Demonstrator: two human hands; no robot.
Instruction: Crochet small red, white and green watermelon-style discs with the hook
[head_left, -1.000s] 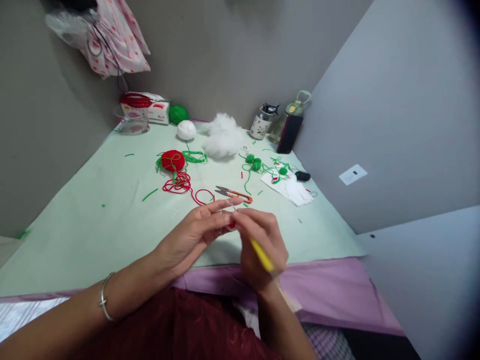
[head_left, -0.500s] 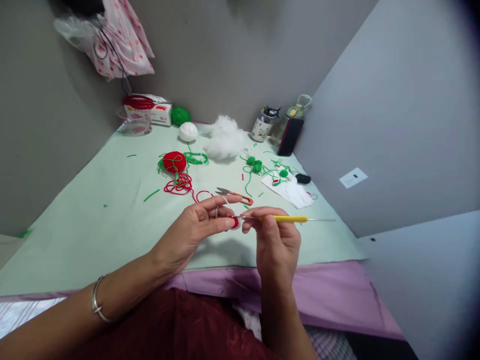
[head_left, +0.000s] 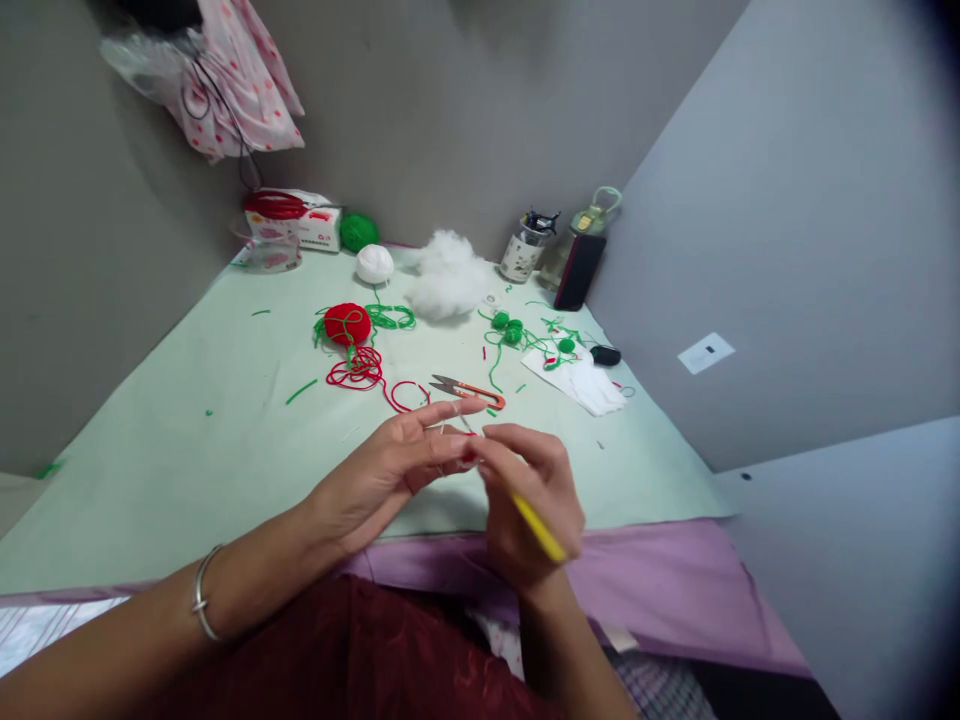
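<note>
Between the thumb and fingers of my left hand (head_left: 401,455) is a small red-and-white crochet piece (head_left: 470,455), mostly covered by the fingers. White yarn (head_left: 454,408) runs over the raised left index finger. My right hand (head_left: 532,495) grips a crochet hook (head_left: 538,527) by its yellow handle, which slants down toward me. The hook's tip meets the crochet piece but is hidden behind the fingers. Just beyond my hands lie orange-handled thread snips (head_left: 480,395). A loose red yarn strand (head_left: 409,393) curls beside their blades.
A red yarn ball (head_left: 347,324), a white yarn ball (head_left: 374,264) and white stuffing (head_left: 448,278) lie farther back. Small green crocheted balls (head_left: 512,332) and a white cloth (head_left: 581,380) are to the right. A phone (head_left: 580,272) leans against a bottle (head_left: 598,212) near the wall.
My right hand has turned and moved slightly left and down. The crochet hook has swung from nearly level to slanting down toward me. My left hand still holds the crochet piece.
</note>
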